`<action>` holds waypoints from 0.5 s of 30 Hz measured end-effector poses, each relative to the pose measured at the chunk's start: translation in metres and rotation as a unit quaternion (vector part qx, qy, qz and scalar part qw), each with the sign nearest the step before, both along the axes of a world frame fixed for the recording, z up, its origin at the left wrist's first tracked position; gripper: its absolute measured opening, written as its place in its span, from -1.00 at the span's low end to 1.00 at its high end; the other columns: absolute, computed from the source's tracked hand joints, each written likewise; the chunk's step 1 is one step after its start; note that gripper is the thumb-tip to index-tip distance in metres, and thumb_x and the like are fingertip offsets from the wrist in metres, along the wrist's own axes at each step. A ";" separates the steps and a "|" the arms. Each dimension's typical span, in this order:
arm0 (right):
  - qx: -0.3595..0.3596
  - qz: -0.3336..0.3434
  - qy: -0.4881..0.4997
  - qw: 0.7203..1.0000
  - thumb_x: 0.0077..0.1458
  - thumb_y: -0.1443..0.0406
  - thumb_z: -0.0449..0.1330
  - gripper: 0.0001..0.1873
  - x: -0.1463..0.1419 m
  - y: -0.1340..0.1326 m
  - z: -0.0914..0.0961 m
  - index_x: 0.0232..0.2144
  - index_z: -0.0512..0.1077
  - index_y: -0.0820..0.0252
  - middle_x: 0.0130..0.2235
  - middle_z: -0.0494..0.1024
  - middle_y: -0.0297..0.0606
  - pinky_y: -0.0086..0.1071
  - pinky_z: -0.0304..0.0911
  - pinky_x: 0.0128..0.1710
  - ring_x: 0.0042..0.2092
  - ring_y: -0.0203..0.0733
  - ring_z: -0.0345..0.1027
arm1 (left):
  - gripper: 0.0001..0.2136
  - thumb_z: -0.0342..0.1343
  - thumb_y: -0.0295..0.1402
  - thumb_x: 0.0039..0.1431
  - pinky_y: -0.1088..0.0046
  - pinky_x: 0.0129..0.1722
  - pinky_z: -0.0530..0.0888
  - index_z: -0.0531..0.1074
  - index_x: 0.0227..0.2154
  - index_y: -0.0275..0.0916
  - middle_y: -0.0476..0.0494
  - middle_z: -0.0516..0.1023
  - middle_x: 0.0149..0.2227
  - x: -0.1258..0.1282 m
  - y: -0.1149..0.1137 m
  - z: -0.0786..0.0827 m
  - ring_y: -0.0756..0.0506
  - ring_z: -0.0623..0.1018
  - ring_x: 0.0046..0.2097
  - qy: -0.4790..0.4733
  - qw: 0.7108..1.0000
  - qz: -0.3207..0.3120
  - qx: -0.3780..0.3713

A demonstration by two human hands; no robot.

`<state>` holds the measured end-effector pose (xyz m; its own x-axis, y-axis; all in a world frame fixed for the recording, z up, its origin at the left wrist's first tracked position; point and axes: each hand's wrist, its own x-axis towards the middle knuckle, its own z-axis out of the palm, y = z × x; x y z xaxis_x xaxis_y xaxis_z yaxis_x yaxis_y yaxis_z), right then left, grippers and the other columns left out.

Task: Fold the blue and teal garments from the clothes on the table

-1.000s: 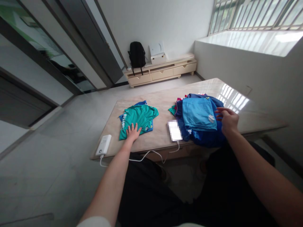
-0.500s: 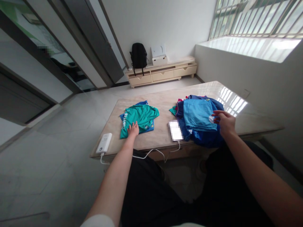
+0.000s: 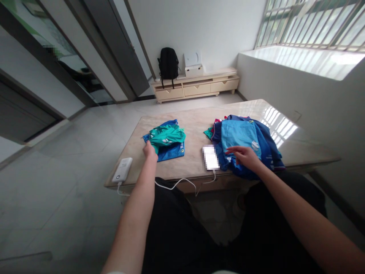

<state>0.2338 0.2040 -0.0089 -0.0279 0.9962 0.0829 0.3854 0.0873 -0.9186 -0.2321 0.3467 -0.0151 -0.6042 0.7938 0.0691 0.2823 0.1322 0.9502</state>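
On the left of the table, my left hand [image 3: 150, 151] is closed on the near left edge of a green shirt [image 3: 168, 136]. The shirt lies bunched over a folded blue garment [image 3: 172, 153], whose near edge shows. My right hand [image 3: 242, 155] hovers over or rests lightly on the lower part of a light blue garment [image 3: 238, 133]; contact is hard to make out. Its fingers are stretched out and apart, with nothing between them. Beneath the light blue garment is a loose pile of dark blue clothes [image 3: 268, 148], with bits of red and green at its left.
A phone [image 3: 211, 158] with a blurred screen lies between the piles. Its white cable [image 3: 182, 180] hangs past the front edge of the marble-look table [image 3: 196, 125] to a white power bank [image 3: 122, 170]. Behind stand a low cabinet [image 3: 196, 89], a black backpack [image 3: 169, 64] and a white box [image 3: 194, 69].
My left hand has gone from lying flat on the green shirt to gripping its left edge, and the shirt is now bunched up. My right hand has moved left across the light blue garment.
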 end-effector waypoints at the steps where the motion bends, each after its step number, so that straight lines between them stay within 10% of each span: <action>1: -0.019 0.045 -0.039 0.998 0.11 0.19 0.18 -0.61 -0.007 -0.002 -0.005 -0.08 0.66 0.14 -0.33 0.71 -0.24 -0.39 0.34 -0.51 -0.57 -0.27 0.40 | -0.66 0.10 -0.15 0.42 0.06 0.10 0.53 0.49 0.05 -0.30 -0.26 0.58 0.07 -0.002 -0.002 0.006 -0.21 0.60 0.06 -0.069 0.997 -0.003 0.034; 6: -0.073 0.145 -0.215 0.963 0.03 0.28 0.31 -0.55 -0.023 -0.001 -0.022 0.01 0.66 0.11 -0.09 0.71 -0.13 -0.24 0.39 -0.04 -0.10 0.05 0.60 | -0.54 -0.30 -0.38 0.51 0.26 0.15 0.50 0.55 -0.15 -0.39 -0.26 0.70 -0.16 -0.010 -0.019 0.035 -0.10 0.65 -0.01 -0.318 0.932 -0.024 0.175; 15: -0.132 0.116 -0.318 0.932 0.18 0.28 0.17 -0.46 -0.006 0.002 -0.022 0.22 0.51 0.14 -0.39 0.66 -0.20 -0.26 0.34 -0.21 -0.39 -0.06 0.55 | -0.52 -0.26 -0.15 0.55 0.33 0.24 0.42 0.55 -0.25 -0.21 -0.05 0.73 -0.25 0.003 -0.057 0.092 -0.06 0.67 -0.02 -0.489 0.799 -0.112 0.332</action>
